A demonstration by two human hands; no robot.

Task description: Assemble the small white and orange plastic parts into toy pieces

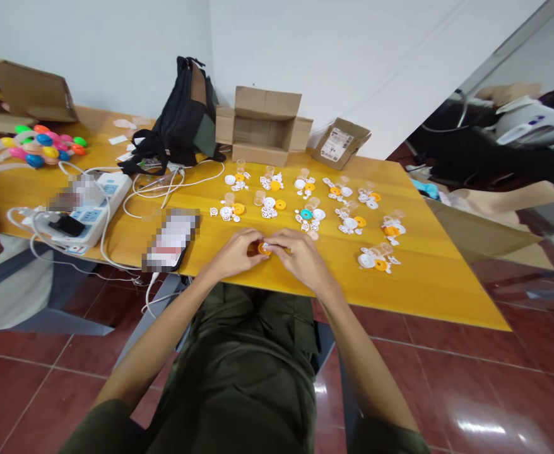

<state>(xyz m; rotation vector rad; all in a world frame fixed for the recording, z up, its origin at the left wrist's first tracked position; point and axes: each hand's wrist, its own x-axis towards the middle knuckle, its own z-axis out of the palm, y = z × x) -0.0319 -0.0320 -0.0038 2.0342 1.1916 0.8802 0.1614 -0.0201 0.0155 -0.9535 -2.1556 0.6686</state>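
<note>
My left hand [234, 251] and my right hand [298, 252] meet over the near edge of the yellow table [438, 277]. Both pinch a small orange round part [264, 248] with a white piece on it. Beyond my hands lie several small sets of white and orange plastic parts [350, 222], each with a clear little cup; one set has a teal disc [306, 214].
A phone [170, 241] on a white cable lies left of my hands. Further left are a power strip [85, 214], a coloured bead toy [45, 146] and another person's arm. A black backpack [182, 123] and open cardboard boxes [260, 126] stand at the back.
</note>
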